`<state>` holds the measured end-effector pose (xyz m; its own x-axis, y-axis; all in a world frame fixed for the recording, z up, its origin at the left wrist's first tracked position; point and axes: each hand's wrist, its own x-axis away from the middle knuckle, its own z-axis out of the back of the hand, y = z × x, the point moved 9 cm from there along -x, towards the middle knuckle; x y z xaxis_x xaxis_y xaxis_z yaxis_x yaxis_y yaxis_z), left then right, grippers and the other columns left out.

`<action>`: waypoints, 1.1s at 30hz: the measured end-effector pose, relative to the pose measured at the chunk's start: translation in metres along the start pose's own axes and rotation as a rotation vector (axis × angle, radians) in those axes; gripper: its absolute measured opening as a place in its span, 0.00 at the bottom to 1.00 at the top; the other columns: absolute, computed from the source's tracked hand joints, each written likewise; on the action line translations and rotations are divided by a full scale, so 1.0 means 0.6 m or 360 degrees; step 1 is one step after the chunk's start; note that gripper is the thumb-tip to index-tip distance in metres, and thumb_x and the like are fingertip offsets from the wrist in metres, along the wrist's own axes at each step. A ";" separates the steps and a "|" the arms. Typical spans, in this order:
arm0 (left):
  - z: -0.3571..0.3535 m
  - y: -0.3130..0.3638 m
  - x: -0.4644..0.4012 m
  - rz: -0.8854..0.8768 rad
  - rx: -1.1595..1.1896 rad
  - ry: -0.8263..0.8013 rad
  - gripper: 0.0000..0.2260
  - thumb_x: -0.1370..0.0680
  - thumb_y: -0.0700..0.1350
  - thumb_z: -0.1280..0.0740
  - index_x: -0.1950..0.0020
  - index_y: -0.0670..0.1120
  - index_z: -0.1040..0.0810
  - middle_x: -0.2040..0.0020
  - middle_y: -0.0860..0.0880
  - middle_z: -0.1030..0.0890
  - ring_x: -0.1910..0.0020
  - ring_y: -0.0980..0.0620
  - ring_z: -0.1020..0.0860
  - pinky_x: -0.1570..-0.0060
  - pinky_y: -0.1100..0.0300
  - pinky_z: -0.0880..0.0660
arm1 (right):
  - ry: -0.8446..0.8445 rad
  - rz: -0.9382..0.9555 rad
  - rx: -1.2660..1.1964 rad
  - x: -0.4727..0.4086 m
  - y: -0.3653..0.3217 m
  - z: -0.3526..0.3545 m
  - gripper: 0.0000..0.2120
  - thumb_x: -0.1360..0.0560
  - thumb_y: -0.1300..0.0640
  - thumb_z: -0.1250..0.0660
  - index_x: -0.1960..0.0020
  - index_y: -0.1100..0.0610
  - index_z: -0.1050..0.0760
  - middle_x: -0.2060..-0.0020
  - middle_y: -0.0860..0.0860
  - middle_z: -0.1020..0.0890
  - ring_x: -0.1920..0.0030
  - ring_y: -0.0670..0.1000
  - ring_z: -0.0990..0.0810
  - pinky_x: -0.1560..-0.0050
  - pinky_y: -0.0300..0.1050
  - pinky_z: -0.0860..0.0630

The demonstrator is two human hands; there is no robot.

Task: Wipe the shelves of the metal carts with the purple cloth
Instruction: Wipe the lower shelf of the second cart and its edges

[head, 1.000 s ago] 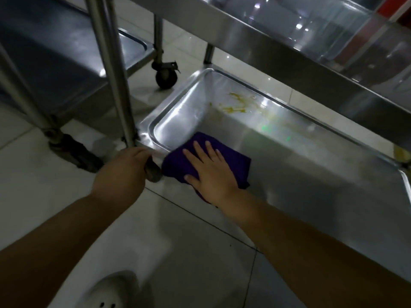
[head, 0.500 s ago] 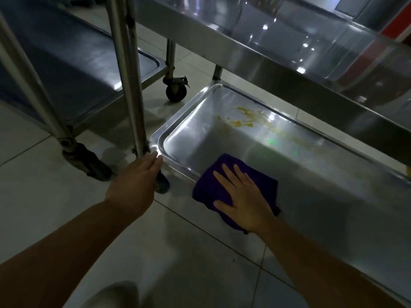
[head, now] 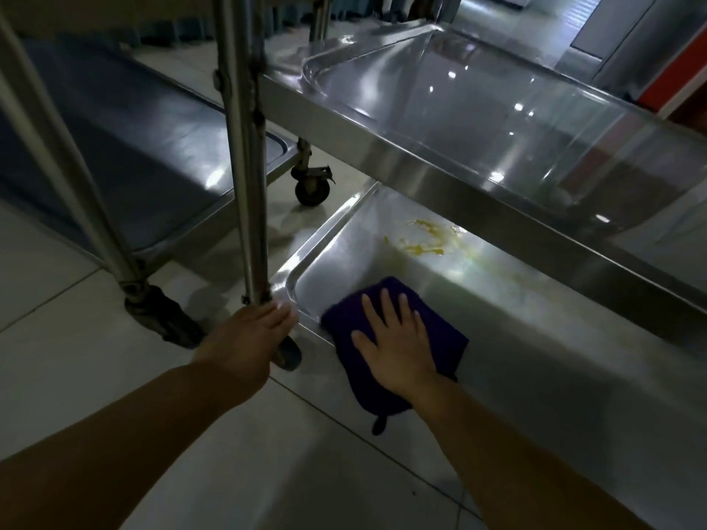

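The purple cloth (head: 398,327) lies on the bottom shelf (head: 535,338) of the metal cart, near its front left corner, with one end hanging over the front rim. My right hand (head: 396,350) presses flat on the cloth with straight, spread fingers. Yellow smears (head: 424,242) mark the shelf farther back. My left hand (head: 245,342) rests at the shelf's corner by the foot of the upright post (head: 245,147), fingers bent over the rim. The shiny upper shelf (head: 478,109) overhangs the back of the bottom one.
A second metal cart (head: 134,147) stands to the left, its low shelf dark, its legs and castors (head: 311,189) close by. A castor (head: 287,351) sits under the corner beside my left hand. Pale floor tiles lie in front.
My right hand and the cloth slid a little to the right along the front of the shelf, then back towards the corner. My view rose, showing more of the upper shelf. My left hand stayed at the corner.
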<state>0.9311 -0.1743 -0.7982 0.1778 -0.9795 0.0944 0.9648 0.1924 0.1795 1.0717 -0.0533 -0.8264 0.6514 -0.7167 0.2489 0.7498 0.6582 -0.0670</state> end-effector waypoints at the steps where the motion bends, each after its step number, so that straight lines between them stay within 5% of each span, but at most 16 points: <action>1: 0.001 0.000 -0.003 -0.0038 0.0000 0.0003 0.33 0.23 0.34 0.41 0.22 0.49 0.50 0.22 0.52 0.50 0.23 0.52 0.54 0.29 0.60 0.60 | -0.0015 0.0029 0.0009 -0.032 -0.029 0.004 0.33 0.22 0.35 0.61 0.22 0.47 0.63 0.22 0.53 0.61 0.23 0.57 0.64 0.25 0.55 0.64; 4: -0.003 0.001 -0.010 -0.0127 -0.0042 0.0116 0.28 0.26 0.34 0.37 0.25 0.42 0.37 0.26 0.44 0.37 0.27 0.43 0.38 0.29 0.54 0.43 | -0.0050 0.0056 -0.0042 -0.107 -0.094 0.016 0.31 0.19 0.38 0.55 0.22 0.46 0.63 0.22 0.52 0.62 0.23 0.57 0.65 0.25 0.56 0.64; 7: -0.011 -0.003 -0.009 -0.0218 0.0008 0.0259 0.27 0.38 0.34 0.25 0.38 0.42 0.22 0.43 0.45 0.21 0.46 0.44 0.21 0.49 0.54 0.22 | 0.0050 0.0082 -0.0056 -0.136 -0.103 0.021 0.31 0.20 0.37 0.54 0.22 0.44 0.61 0.22 0.49 0.61 0.23 0.55 0.64 0.24 0.54 0.63; 9: -0.011 -0.003 -0.009 -0.0325 -0.0012 0.0404 0.28 0.46 0.36 0.21 0.46 0.42 0.17 0.51 0.46 0.18 0.53 0.46 0.18 0.58 0.55 0.20 | 0.0161 0.0075 -0.0036 -0.129 -0.075 0.022 0.30 0.20 0.36 0.54 0.22 0.43 0.58 0.22 0.48 0.58 0.23 0.54 0.62 0.24 0.54 0.61; 14: -0.002 -0.002 -0.036 -0.0444 0.0015 0.0491 0.12 0.41 0.39 0.21 0.63 0.46 0.21 0.62 0.48 0.24 0.62 0.47 0.22 0.70 0.53 0.23 | 0.0210 -0.0399 -0.0053 -0.059 0.118 0.020 0.31 0.22 0.33 0.56 0.22 0.43 0.54 0.22 0.47 0.54 0.22 0.54 0.56 0.24 0.53 0.55; 19: -0.003 0.001 -0.070 -0.0444 0.0054 0.0487 0.17 0.48 0.39 0.20 0.70 0.47 0.26 0.69 0.49 0.27 0.71 0.47 0.25 0.77 0.55 0.26 | 0.0065 -0.0974 0.0026 0.060 0.298 -0.006 0.39 0.28 0.30 0.69 0.21 0.45 0.55 0.21 0.50 0.57 0.22 0.59 0.57 0.24 0.57 0.49; 23: -0.018 -0.009 -0.061 -0.0545 0.0146 0.0683 0.07 0.33 0.41 0.28 0.67 0.46 0.25 0.67 0.48 0.26 0.67 0.46 0.25 0.70 0.53 0.25 | 0.0152 -0.1270 -0.0239 0.065 0.278 0.004 0.31 0.20 0.36 0.55 0.21 0.46 0.58 0.21 0.52 0.56 0.22 0.59 0.56 0.24 0.57 0.52; 27: -0.019 -0.021 -0.049 -0.0522 0.0285 0.0957 0.14 0.20 0.42 0.43 0.60 0.43 0.22 0.61 0.45 0.23 0.62 0.46 0.22 0.64 0.50 0.23 | 0.0231 -0.1018 -0.0124 -0.035 0.148 0.027 0.31 0.19 0.37 0.54 0.21 0.47 0.57 0.21 0.53 0.56 0.22 0.59 0.57 0.25 0.56 0.55; 33: 0.004 -0.028 -0.040 -0.0510 0.0433 0.1174 0.10 0.24 0.43 0.37 0.63 0.43 0.20 0.63 0.47 0.21 0.64 0.48 0.21 0.64 0.56 0.22 | 0.0247 -0.0360 -0.0124 -0.229 -0.098 0.051 0.30 0.19 0.38 0.54 0.21 0.45 0.58 0.21 0.52 0.55 0.23 0.59 0.58 0.25 0.57 0.59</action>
<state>0.9099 -0.1541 -0.8011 0.0760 -0.7588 -0.6469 0.9266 -0.1860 0.3269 0.9345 0.0132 -0.8268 0.4719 -0.8741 0.1156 0.8809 0.4621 -0.1021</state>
